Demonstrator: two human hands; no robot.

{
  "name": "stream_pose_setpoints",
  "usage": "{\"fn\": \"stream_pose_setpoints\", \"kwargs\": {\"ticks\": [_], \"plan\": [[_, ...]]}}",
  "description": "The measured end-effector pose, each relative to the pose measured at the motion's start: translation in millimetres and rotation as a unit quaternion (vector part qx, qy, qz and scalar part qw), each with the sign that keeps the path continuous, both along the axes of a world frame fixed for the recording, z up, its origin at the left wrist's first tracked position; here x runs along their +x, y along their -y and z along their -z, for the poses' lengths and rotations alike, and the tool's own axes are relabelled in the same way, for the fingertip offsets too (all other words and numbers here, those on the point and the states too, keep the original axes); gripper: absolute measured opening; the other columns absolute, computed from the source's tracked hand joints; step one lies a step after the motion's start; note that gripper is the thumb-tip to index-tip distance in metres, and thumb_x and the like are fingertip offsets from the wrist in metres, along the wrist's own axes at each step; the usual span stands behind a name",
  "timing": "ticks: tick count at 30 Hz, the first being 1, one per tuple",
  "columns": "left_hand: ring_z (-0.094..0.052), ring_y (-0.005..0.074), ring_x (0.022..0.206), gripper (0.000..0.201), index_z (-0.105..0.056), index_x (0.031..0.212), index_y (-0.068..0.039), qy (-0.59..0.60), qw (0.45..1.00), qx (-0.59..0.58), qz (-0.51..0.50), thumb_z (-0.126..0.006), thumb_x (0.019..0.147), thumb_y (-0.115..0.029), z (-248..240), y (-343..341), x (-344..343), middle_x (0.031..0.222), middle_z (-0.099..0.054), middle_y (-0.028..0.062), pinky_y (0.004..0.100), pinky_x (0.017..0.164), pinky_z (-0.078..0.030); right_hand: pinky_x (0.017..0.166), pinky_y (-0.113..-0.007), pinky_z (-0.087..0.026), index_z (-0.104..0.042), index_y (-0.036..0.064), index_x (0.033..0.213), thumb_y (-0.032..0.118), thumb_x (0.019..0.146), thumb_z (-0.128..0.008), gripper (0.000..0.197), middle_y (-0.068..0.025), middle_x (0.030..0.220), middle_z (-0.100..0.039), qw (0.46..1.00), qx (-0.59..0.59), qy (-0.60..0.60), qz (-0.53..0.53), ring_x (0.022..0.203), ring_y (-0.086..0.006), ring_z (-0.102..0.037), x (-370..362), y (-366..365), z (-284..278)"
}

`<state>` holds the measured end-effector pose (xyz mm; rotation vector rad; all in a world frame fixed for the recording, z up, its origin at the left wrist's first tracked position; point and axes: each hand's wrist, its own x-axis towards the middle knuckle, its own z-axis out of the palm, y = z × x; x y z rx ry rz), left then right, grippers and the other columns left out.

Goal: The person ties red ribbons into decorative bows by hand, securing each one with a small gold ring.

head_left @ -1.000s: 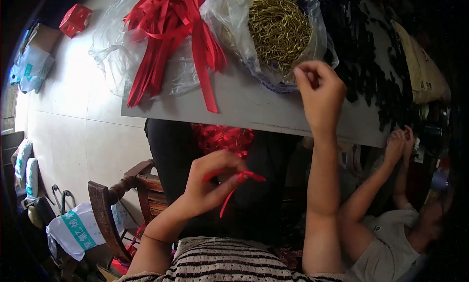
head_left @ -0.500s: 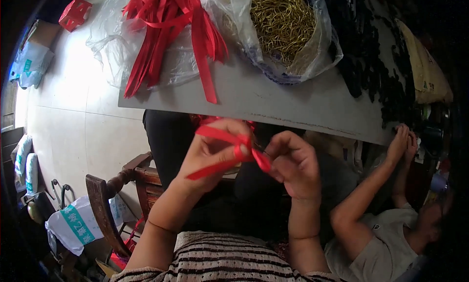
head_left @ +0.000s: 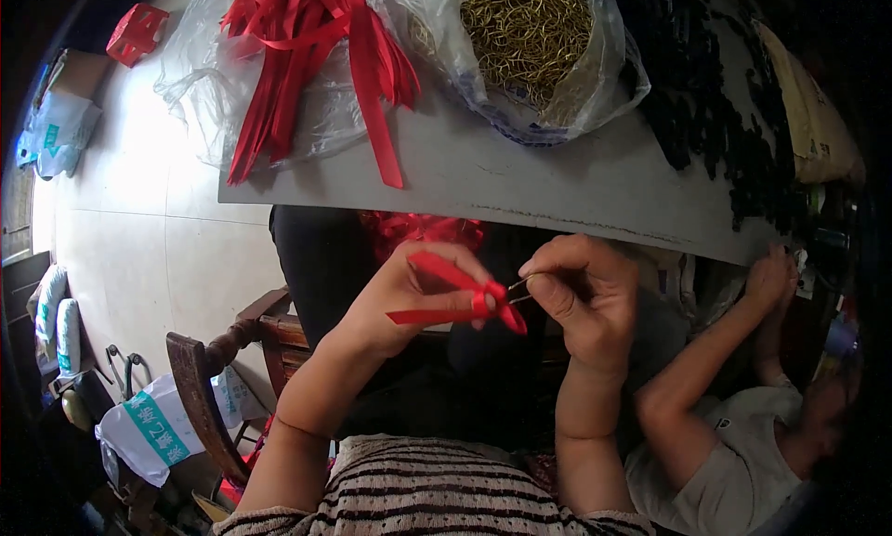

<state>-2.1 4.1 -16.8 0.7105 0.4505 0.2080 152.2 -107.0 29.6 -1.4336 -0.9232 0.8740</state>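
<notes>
- Ribbon (head_left: 432,314), red, gathered at its right end, held over the lap in the gap between torso and table (head_left: 557,197), just short of the near edge.
- Left hand (head_left: 395,290) pinching the ribbon between thumb and curled fingers, one tail sticking out leftward.
- Right hand (head_left: 595,299) close beside, pinching a thin gold cord (head_left: 520,285) between thumb and forefinger, cord reaching to the gathered end; cannot tell whether looped through or only touching.
- Between the forearms, open room over dark trousers (head_left: 465,397); beneath the table edge, more red ribbon pieces (head_left: 423,231) on the lap.
- Along the near edge, a strip of gray tabletop, with the bundle (head_left: 279,109) of red ribbons at left, one strand hanging nearest the edge, and the bag (head_left: 609,90) of gold cords at center.
- Black heap (head_left: 697,90) on the right side, near the right edge; co-worker's hands (head_left: 773,274) by that corner.
- Left of the forearm, a wooden chair (head_left: 209,397); beyond the table's left corner, pale floor (head_left: 177,257).
</notes>
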Motion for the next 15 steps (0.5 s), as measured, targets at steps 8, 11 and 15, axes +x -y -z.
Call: {"fn": "stream_pose_setpoints", "kwargs": {"ticks": [8,11,15], "plan": [[-0.06,0.0113,0.07,0.013,-0.062,0.093,0.003,-0.015,0.999,0.011,-0.04,-0.064,0.081,-0.002,-4.2,1.1,3.9,0.079,-0.064,0.0063,0.0232,0.067,-0.048,0.064,-0.021,-0.047,-0.063,-0.0001,0.093,0.003,0.081,-0.063,0.013,-0.0052,0.087,-0.062,0.999,0.014,0.015,0.046,0.073,-0.0079,-0.058,-10.3,-1.0,22.5],[-0.06,0.0101,0.072,0.013,-0.062,0.092,0.003,-0.052,0.99,0.106,-0.078,-0.064,0.081,-0.002,-9.3,6.4,3.1,0.08,-0.064,0.0047,0.0222,0.068,-0.048,0.06,-0.026,-0.052,-0.065,-0.0011,0.094,-0.003,0.076,-0.065,0.018,-0.0109,0.086,-0.066,0.969,0.026,0.245,0.028,0.073,-0.0128,-0.063,-18.4,8.4,14.5],[-0.06,0.0088,0.075,0.012,-0.061,0.09,0.003,-0.073,0.962,0.258,-0.057,-0.064,0.079,0.0,-15.6,6.0,-1.2,0.082,-0.063,0.0036,0.0214,0.069,-0.048,0.059,-0.025,-0.053,-0.065,-0.0031,0.091,-0.001,0.075,-0.069,0.016,-0.0128,0.084,-0.066,0.995,-0.073,-0.067,0.023,0.071,-0.0138,-0.065,-13.4,15.1,1.4]]}}
